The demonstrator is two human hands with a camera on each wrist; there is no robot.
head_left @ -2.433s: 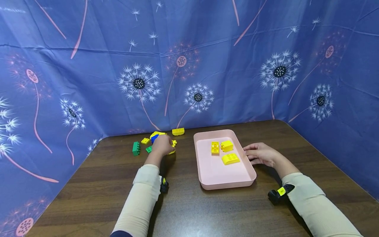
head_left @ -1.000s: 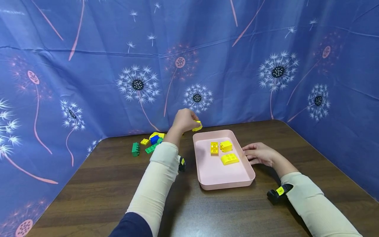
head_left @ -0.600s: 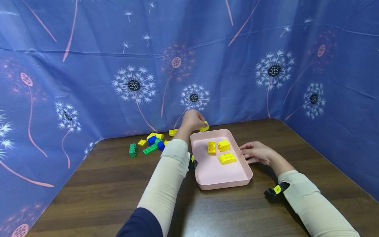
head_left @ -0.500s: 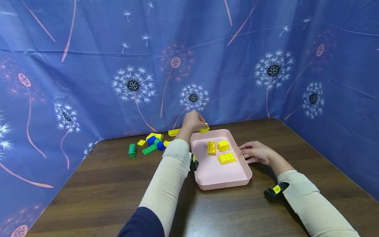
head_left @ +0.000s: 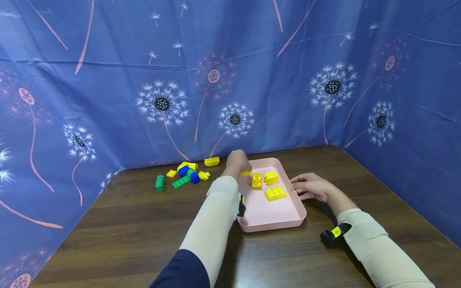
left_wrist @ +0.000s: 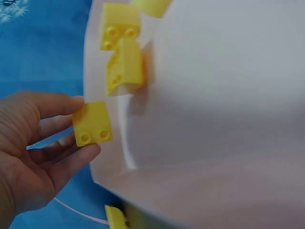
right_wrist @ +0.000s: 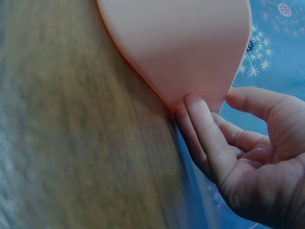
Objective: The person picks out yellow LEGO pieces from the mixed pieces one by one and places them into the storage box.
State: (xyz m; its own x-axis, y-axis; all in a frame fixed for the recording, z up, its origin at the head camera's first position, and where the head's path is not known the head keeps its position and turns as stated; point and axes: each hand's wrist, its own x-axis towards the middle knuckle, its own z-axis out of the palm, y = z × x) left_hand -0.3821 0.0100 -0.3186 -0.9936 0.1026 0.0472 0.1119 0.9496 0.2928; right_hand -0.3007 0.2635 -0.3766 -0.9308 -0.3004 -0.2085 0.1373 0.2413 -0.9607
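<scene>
My left hand (head_left: 237, 161) pinches a yellow toy brick (left_wrist: 93, 124) between thumb and fingers. In the left wrist view two round studs show on that brick, and it hangs by the tray's wall. In the head view it is partly hidden by the hand, at the far left corner of the pink tray (head_left: 268, 214). Inside the tray lie three yellow bricks: one upright-looking (head_left: 257, 181), one on its side (head_left: 271, 178), and a curved-top brick (head_left: 275, 193). My right hand (head_left: 313, 187) touches the tray's right wall with extended fingers (right_wrist: 202, 119).
Left of the tray is a loose group of bricks: a green brick (head_left: 160, 184), a flat green one (head_left: 181, 182), blue ones (head_left: 194, 177) and several yellow ones (head_left: 204, 175). Another yellow brick (head_left: 211, 161) lies near the back edge. A blue dandelion-print cloth (head_left: 273, 80) hangs behind the wooden table (head_left: 119, 232).
My left hand picked up a yellow brick from the group, carried it right, and has come down at the tray's far left corner. The right hand stays at the tray's right wall.
</scene>
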